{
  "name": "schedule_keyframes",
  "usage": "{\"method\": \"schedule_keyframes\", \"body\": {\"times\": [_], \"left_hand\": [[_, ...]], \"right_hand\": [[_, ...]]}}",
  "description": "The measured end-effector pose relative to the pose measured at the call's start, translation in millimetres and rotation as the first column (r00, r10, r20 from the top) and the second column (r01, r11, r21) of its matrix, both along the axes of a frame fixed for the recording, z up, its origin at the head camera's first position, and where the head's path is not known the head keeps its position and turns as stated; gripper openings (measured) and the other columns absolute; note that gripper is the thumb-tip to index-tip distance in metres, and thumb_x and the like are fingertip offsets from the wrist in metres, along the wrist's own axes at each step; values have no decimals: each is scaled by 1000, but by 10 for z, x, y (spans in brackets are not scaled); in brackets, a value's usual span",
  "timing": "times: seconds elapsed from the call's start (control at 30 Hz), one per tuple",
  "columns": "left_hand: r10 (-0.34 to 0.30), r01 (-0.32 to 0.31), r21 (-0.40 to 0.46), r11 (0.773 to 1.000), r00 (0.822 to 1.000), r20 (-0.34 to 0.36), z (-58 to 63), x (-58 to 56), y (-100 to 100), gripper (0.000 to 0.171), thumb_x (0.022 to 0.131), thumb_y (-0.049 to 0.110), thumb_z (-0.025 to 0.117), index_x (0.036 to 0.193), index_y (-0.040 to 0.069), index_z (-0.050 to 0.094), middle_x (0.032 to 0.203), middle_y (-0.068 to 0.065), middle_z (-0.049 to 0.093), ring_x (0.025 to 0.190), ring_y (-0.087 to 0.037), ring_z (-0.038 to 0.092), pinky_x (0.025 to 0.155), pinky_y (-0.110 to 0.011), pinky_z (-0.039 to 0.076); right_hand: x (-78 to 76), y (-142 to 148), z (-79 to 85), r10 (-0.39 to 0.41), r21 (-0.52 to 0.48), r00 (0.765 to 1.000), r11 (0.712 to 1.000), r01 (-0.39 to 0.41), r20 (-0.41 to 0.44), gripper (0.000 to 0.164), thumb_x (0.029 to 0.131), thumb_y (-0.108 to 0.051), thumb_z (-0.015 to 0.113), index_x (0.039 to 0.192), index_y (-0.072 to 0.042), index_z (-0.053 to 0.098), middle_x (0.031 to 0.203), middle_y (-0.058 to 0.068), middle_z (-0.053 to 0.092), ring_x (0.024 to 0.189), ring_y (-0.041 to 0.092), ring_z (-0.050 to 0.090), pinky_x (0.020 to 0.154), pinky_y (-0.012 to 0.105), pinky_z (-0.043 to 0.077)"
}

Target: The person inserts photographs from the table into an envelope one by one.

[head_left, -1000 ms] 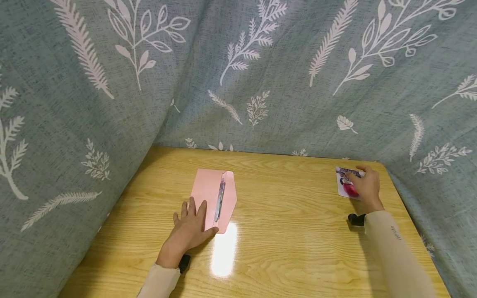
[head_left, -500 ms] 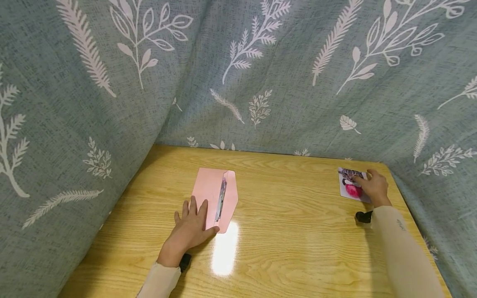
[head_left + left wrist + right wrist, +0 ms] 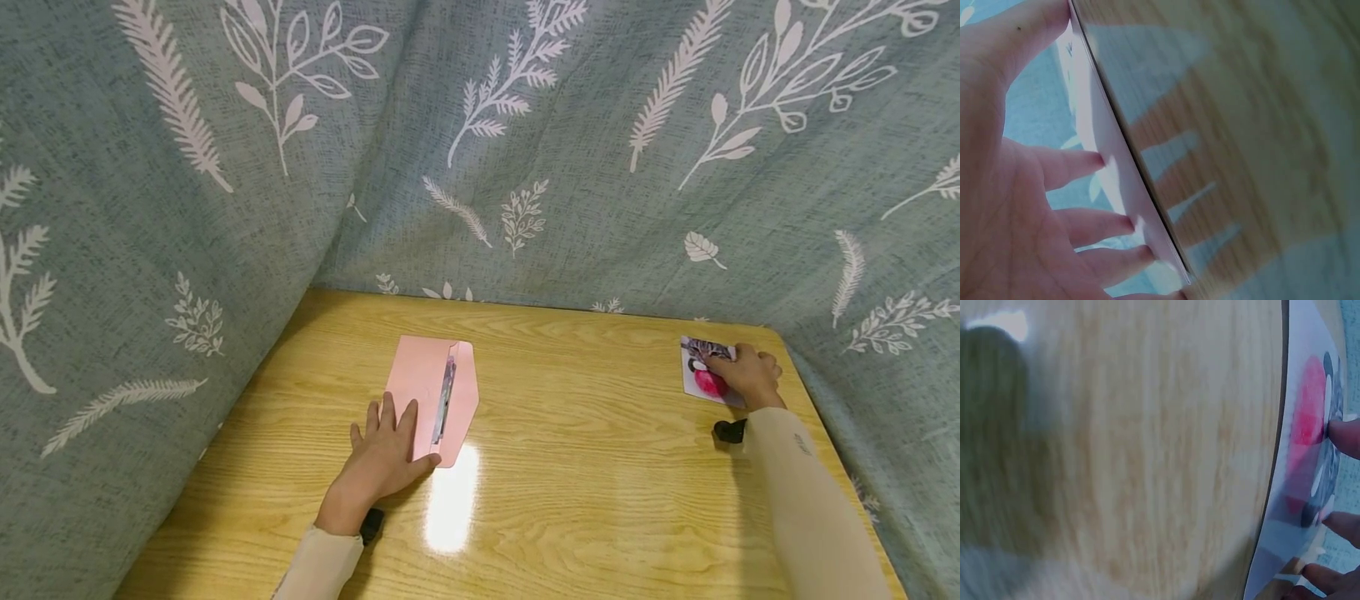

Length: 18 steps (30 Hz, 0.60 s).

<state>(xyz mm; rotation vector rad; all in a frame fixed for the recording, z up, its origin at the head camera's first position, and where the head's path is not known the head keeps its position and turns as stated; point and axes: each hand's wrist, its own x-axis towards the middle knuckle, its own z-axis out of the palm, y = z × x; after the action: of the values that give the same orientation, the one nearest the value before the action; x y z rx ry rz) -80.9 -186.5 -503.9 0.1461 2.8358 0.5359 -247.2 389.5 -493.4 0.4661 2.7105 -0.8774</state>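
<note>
A pink envelope [image 3: 408, 375] lies on the wooden table at left in the head view, its pointed flap spread out to the right. A strip of printed card [image 3: 444, 404] shows in its mouth. My left hand [image 3: 381, 458] rests on the envelope's near part with fingers spread, the thumb by the flap. At the far right lies a glossy card [image 3: 708, 383] printed with a striped cat and a deep pink shape. My right hand [image 3: 752, 377] touches that card at its right side. In the right wrist view thumb [image 3: 1346, 434] and fingertips meet its upper face, apart from each other.
Wood-grain table [image 3: 570, 433] spreads between the envelope and the card. A leaf-patterned blue-green cloth [image 3: 525, 167] hangs behind and at both sides. Bright light reflects off the tabletop [image 3: 452, 508] near the left hand. Dark wrist cameras [image 3: 727, 431] sit under both wrists.
My right hand has shifted slightly right across the card, its fingers drawn in from the card's far edge. The card still lies flat. The left hand and envelope have stayed put.
</note>
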Motion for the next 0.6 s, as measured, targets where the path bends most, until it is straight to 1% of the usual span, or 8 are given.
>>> {"method": "schedule_keyframes", "body": {"times": [0.13, 0.23, 0.33, 0.43, 0.5, 0.57, 0.6], "left_hand": [[0, 0, 3, 1000, 1000, -1, 8, 2, -5, 97, 89, 58, 67, 158, 3, 26, 158, -37, 6, 144, -57, 3, 103, -79, 11], [0, 0, 0, 1000, 1000, -4, 17, 6, -7, 97, 89, 57, 68, 158, 3, 27, 158, -37, 7, 144, -57, 4, 103, -79, 11], [-1, 1, -3, 1000, 1000, -7, 27, 10, -4, 96, 89, 56, 68, 158, 3, 27, 158, -37, 7, 144, -57, 5, 104, -78, 11], [-3, 3, 4, 1000, 1000, -9, 32, 16, 0, 95, 90, 55, 68, 157, 2, 28, 158, -38, 7, 144, -57, 5, 103, -79, 12], [-2, 2, 6, 1000, 1000, -5, 34, 20, 2, 95, 90, 55, 68, 158, 2, 28, 158, -37, 7, 144, -57, 4, 103, -79, 11], [-2, 2, 3, 1000, 1000, -5, 29, 22, 2, 95, 90, 55, 68, 158, 3, 27, 158, -37, 7, 144, -57, 4, 104, -79, 11], [-1, 1, 1, 1000, 1000, -4, 27, 22, 1, 95, 90, 55, 68, 158, 3, 27, 158, -37, 7, 144, -57, 4, 104, -78, 11]], "right_hand": [[-6, -29, 0, -73, -27, 997, 997, 73, -35, 87, 97, -41, 57, 153, 12, 17, 147, 47, 5, 134, 64, 2, 101, 72, 19], [-6, -59, -3, -123, -11, 989, 992, 122, -85, 75, 97, -30, 59, 150, 11, 26, 142, 45, 22, 133, 61, 12, 101, 67, 25], [-3, -73, -17, -142, 10, 979, 989, 145, -145, 63, 97, -20, 58, 145, 12, 34, 137, 41, 36, 130, 59, 22, 102, 64, 25], [15, -78, -24, -153, 6, 967, 987, 158, -204, 53, 98, -16, 55, 140, 13, 42, 133, 38, 45, 125, 55, 36, 101, 60, 32], [28, -74, -23, -166, -23, 959, 986, 166, -229, 49, 99, -15, 53, 138, 12, 44, 131, 37, 49, 120, 51, 45, 95, 55, 41], [43, -70, -15, -181, -60, 953, 983, 172, -244, 47, 100, -15, 52, 138, 11, 45, 129, 35, 51, 115, 47, 51, 81, 45, 50], [50, -70, -8, -189, -85, 949, 981, 173, -251, 47, 100, -15, 53, 138, 11, 46, 129, 35, 51, 112, 45, 52, 75, 40, 50]]}}
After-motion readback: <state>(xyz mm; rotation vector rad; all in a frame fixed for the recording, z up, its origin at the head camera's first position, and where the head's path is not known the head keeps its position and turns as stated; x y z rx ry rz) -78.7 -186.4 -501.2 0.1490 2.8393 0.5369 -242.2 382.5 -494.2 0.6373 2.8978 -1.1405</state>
